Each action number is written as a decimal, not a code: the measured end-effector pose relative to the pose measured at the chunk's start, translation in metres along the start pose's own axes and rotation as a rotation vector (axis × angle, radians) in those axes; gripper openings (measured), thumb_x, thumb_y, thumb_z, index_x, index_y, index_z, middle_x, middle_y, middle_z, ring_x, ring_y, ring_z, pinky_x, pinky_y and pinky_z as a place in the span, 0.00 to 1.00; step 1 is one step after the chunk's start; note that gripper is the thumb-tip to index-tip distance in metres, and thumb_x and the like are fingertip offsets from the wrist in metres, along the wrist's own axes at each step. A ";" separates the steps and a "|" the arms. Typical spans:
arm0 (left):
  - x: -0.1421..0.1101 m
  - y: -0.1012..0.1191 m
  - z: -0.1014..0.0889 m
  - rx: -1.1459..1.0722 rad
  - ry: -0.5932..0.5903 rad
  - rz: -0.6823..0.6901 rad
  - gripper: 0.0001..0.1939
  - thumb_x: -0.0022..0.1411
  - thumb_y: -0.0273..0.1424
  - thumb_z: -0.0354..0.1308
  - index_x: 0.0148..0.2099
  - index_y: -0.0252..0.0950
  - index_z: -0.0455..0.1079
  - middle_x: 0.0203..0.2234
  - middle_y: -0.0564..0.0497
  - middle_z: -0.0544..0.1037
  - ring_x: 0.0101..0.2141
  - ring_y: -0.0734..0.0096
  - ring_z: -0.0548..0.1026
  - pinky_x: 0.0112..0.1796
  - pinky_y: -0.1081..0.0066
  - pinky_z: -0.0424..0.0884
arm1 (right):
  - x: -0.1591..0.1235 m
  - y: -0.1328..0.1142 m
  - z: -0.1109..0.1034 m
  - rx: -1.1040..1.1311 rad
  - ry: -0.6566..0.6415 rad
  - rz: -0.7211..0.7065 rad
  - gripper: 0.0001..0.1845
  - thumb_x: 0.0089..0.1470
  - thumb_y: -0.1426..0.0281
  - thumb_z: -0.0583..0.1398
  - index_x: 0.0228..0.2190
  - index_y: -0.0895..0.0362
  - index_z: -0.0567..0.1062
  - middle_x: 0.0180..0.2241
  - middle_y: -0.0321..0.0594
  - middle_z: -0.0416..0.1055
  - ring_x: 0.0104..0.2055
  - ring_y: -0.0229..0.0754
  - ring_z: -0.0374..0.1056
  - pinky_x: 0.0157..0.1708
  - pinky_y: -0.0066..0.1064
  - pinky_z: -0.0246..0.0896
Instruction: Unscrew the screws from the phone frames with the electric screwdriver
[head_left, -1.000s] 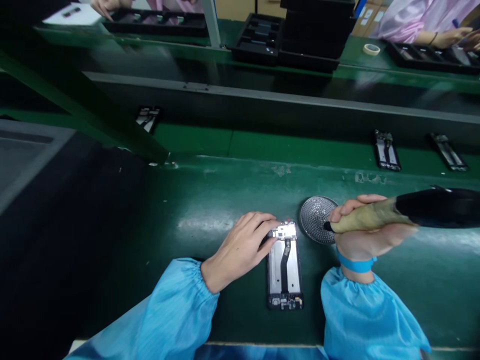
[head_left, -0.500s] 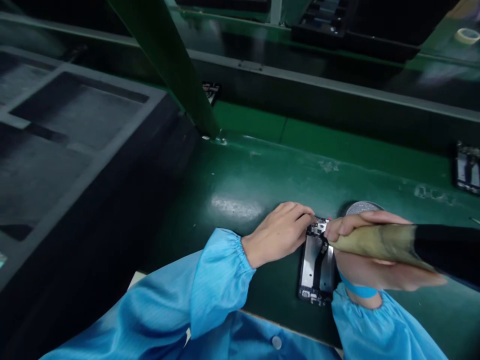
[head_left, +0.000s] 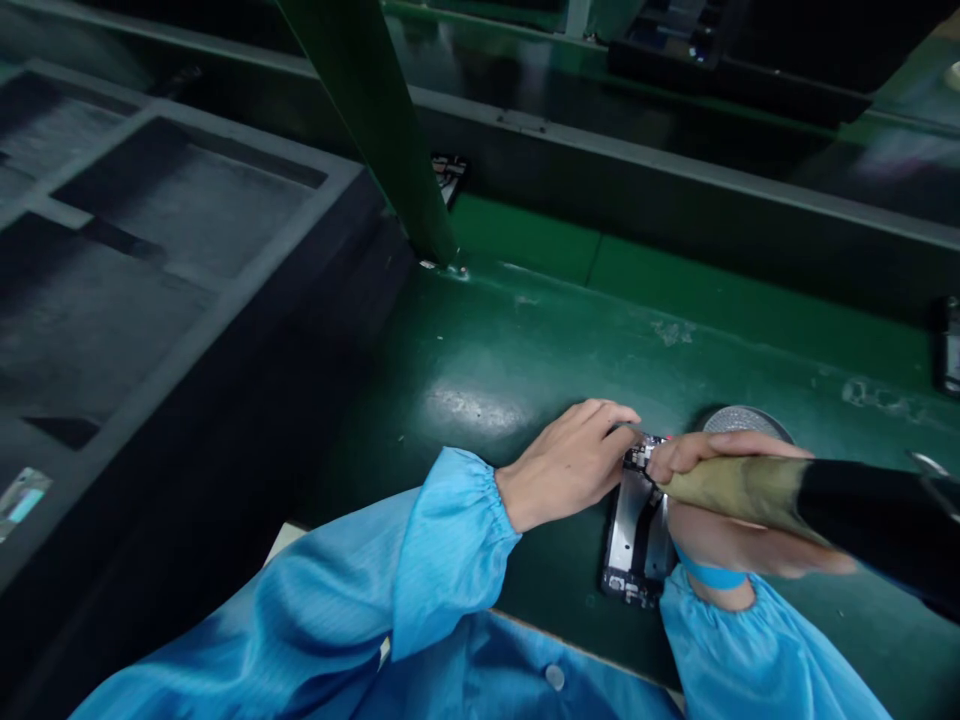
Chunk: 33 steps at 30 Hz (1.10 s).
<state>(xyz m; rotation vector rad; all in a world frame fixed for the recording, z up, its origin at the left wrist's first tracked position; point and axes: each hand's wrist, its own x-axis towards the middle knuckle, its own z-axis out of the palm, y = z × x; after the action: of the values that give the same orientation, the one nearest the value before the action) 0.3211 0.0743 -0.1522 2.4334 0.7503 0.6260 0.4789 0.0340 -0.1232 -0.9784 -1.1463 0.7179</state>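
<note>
While the right hand [head_left: 720, 520] was clenched around the tan-wrapped front of a thick black-bodied electric screwdriver [head_left: 810, 505], its grip fully closed on the tool, the driver lay nearly level and pointed left, its tip meeting the top end of a black-framed, opened phone chassis with a silver metal inner plate [head_left: 634, 535]. That chassis lay flat on the glossy dark green surface [head_left: 525, 350], close to the near edge and between the two hands, its lower end beside the right cuff. The left hand [head_left: 570, 465] rested palm down just left of the chassis, fingers [head_left: 615, 415] curled loosely and their tips pressing on its top corner; its grip was not wrapped around anything, only touching. Both arms wore light blue smock sleeves [head_left: 420, 590], and a blue band [head_left: 709, 577] circled the right wrist. Behind the right hand a round, perforated silver metal dish [head_left: 742, 420] sat partly hidden. A large black foam tray with rectangular compartments [head_left: 150, 250] stood to the left, beside a slanting green metal post [head_left: 382, 130].
</note>
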 end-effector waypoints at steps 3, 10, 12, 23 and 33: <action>-0.021 0.024 0.008 -0.035 -0.008 0.103 0.13 0.73 0.39 0.56 0.49 0.34 0.70 0.49 0.43 0.76 0.51 0.58 0.74 0.53 0.60 0.73 | -0.001 -0.002 0.004 0.153 0.089 -0.015 0.29 0.60 0.39 0.55 0.39 0.51 0.78 0.23 0.38 0.69 0.20 0.45 0.66 0.19 0.39 0.65; -0.030 0.028 0.016 0.200 -0.187 0.154 0.25 0.67 0.46 0.65 0.58 0.37 0.70 0.58 0.42 0.74 0.59 0.53 0.71 0.65 0.53 0.62 | 0.018 -0.034 -0.085 -0.069 0.514 -0.169 0.38 0.52 0.31 0.56 0.38 0.52 0.75 0.22 0.37 0.66 0.19 0.45 0.62 0.18 0.40 0.63; -0.004 0.003 0.012 0.289 -0.120 0.109 0.18 0.72 0.39 0.59 0.60 0.38 0.70 0.61 0.43 0.72 0.63 0.54 0.69 0.68 0.48 0.57 | 0.025 -0.035 -0.119 -0.099 0.633 -0.152 0.38 0.51 0.30 0.56 0.36 0.52 0.74 0.21 0.37 0.64 0.20 0.45 0.61 0.18 0.39 0.61; 0.185 -0.087 0.028 0.279 0.120 -0.070 0.20 0.76 0.28 0.46 0.64 0.35 0.71 0.63 0.40 0.72 0.66 0.53 0.68 0.66 0.46 0.63 | 0.024 0.007 -0.161 -0.210 0.737 -0.152 0.32 0.59 0.39 0.55 0.38 0.57 0.73 0.21 0.37 0.67 0.16 0.43 0.63 0.14 0.33 0.58; 0.059 0.009 0.035 0.067 -0.109 0.068 0.21 0.62 0.41 0.71 0.55 0.43 0.72 0.65 0.44 0.68 0.68 0.53 0.64 0.68 0.44 0.60 | 0.020 0.011 -0.162 -0.172 0.685 -0.139 0.31 0.62 0.43 0.57 0.42 0.60 0.73 0.22 0.38 0.69 0.18 0.40 0.65 0.15 0.29 0.58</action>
<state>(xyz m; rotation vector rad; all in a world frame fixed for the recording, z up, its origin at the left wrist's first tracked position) 0.3878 0.0923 -0.1577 2.5404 0.6561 0.4960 0.6406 0.0136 -0.1422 -1.1546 -0.6639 0.1390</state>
